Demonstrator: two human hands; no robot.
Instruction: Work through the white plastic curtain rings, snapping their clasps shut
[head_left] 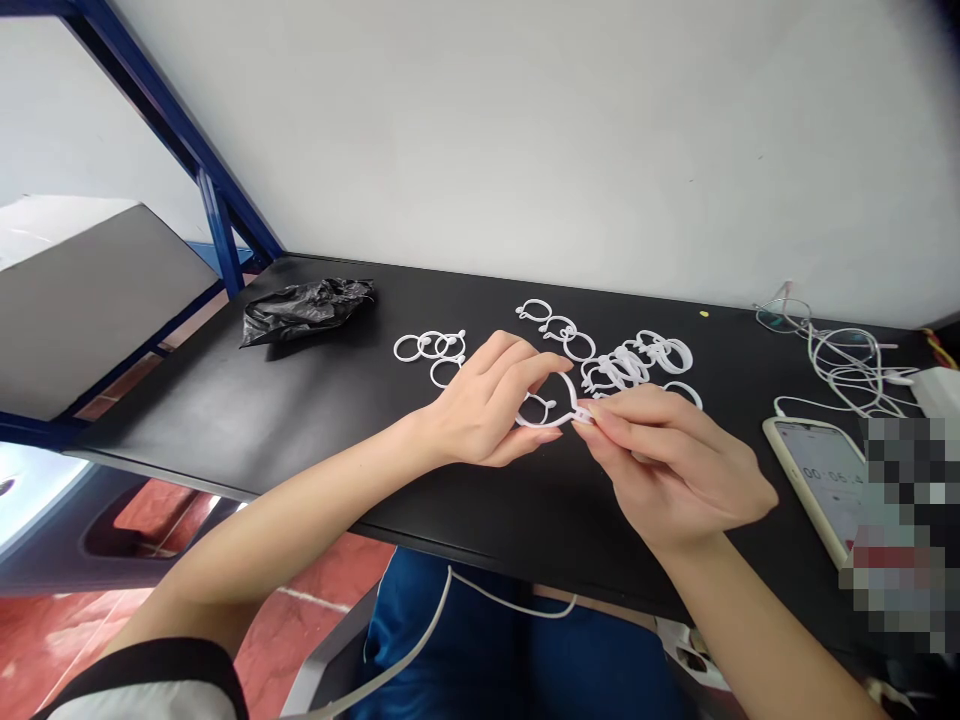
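Observation:
A white plastic ring, which looks like a curtain ring, is held up over the black table by both hands. My left hand grips its rim between thumb and fingers. At the ring's small tab, my right hand pinches with thumb and forefinger, hiding part of the tab. Through the ring, part of another white ring shows. Beyond my right hand lies a heap of similar rings. A few more rings lie to the left, and others stretch toward the wall.
A crumpled black plastic bag lies at the back left of the table. On the right are a phone showing a timer, a tangled white cable and eyeglasses. A wall borders the back.

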